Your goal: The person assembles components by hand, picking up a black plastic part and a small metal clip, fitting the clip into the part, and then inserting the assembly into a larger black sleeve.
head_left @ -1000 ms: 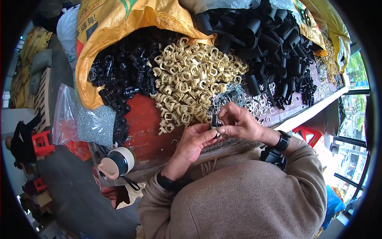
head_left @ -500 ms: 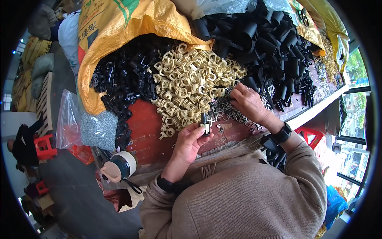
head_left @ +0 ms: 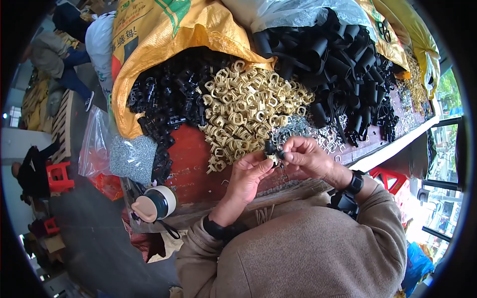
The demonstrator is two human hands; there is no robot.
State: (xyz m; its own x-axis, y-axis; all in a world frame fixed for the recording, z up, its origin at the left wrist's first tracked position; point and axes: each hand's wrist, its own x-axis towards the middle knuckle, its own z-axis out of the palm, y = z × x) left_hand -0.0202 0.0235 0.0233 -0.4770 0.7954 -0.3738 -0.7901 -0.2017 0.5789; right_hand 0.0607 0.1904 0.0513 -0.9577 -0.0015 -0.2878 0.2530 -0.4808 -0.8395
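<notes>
Above the table's near edge, my left hand is closed on a small black plastic fitting with a cream piece at its lower end. My right hand meets it from the right, thumb and forefinger pinched at the fitting; whether a tiny part sits between those fingertips cannot be made out. Just beyond both hands lies a heap of cream plastic buckle-like pieces. Small silvery metal clips are strewn beyond my right hand.
Black fittings spill from an orange woven sack. Black tubes are piled at the far right. A bag of small grey pieces and a lidded cup stand left on the red table. A person is far left.
My right hand has left the metal clips and come to the fitting in my left hand. The view has shifted slightly, and a person now shows at the far left.
</notes>
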